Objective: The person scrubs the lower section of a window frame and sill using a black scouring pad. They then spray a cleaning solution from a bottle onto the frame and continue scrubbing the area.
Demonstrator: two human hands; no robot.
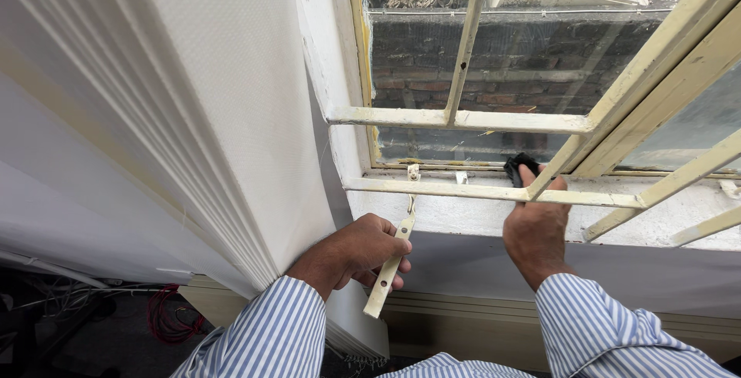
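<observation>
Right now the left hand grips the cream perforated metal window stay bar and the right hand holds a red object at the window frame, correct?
Not quite. In the head view the object in the right hand is black, not red. The rest stands: the left hand grips the cream perforated metal window stay bar, and the right hand is at the cream window frame.

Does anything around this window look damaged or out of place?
The cream window frame has chipped, worn paint. The window stay bar hangs loose in the left hand. The right hand holds something black, unclear what.
</observation>
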